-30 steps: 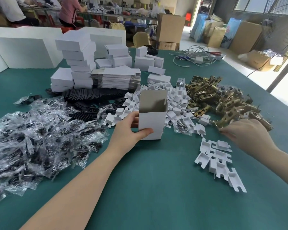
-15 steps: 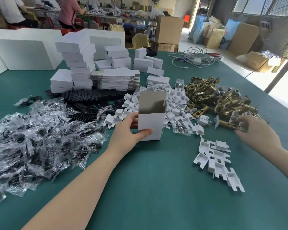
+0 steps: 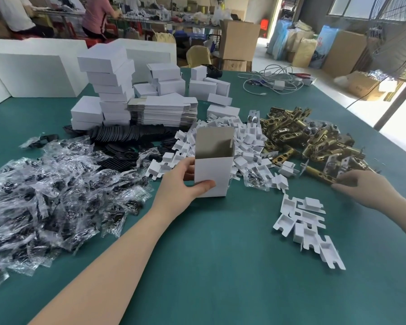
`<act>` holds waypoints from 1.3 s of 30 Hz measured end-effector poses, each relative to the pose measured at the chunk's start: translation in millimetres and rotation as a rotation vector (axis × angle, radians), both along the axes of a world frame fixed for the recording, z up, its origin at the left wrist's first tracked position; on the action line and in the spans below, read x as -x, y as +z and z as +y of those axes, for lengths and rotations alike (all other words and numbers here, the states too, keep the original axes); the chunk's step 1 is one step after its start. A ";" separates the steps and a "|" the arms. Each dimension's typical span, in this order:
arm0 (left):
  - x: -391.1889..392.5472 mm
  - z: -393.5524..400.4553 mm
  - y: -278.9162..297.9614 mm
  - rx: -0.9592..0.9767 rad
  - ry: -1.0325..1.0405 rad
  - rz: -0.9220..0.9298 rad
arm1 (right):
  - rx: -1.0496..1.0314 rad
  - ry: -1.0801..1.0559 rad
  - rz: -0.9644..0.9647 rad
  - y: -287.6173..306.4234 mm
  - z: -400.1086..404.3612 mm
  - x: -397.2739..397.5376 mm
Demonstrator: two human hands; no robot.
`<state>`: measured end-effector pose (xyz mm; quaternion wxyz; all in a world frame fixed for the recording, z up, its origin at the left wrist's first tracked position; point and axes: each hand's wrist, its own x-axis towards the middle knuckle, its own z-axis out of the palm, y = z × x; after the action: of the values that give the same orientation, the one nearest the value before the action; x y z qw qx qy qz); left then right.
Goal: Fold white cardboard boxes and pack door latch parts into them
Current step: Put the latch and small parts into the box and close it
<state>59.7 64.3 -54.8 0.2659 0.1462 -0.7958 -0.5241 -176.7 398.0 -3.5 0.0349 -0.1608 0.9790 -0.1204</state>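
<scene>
Holding an open white box (image 3: 212, 175) upright on the green table (image 3: 220, 266) while my other hand reaches the latch pile.

Starting at the left, clear bags of black parts (image 3: 56, 195) sprawl beside my forearm, with stacked folded boxes (image 3: 108, 85) and flat box blanks (image 3: 164, 111) behind them. My left hand (image 3: 181, 184) grips the box at its left side, thumb pressed across the front face and fingers curled round the side; its top flap stands open. White cardboard inserts (image 3: 244, 146) heap just behind and to the right of it, with a smaller group of inserts (image 3: 307, 228) nearer me. Farther right, my right hand (image 3: 366, 188) lies at the near edge of the brass latch pile (image 3: 314, 139), fingertips pinching a brass latch (image 3: 319, 173) that sticks out leftward from them.
</scene>
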 end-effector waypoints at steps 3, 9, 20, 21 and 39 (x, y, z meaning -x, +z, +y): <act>-0.4 0.6 0.6 0.000 0.002 0.003 | 0.212 -0.052 -0.131 6.1 -3.4 -6.8; 0.3 0.9 0.7 -0.007 0.004 0.004 | 0.984 -0.362 -0.327 16.0 -34.3 -12.4; -0.4 -1.1 -0.4 -0.006 -0.003 0.022 | 0.385 -0.022 0.371 51.7 -97.0 -30.6; 0.0 -1.4 -0.6 -0.010 -0.008 0.022 | 0.278 0.140 0.484 62.3 -104.1 -37.7; 1.1 -9.4 0.0 -0.157 -0.098 -0.026 | 0.779 0.761 -0.048 123.5 -173.4 -127.0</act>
<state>58.6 55.0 -54.8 0.2172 0.1343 -0.7618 -0.5953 -49.7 224.6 120.0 0.0363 -0.5019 0.7337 -0.4566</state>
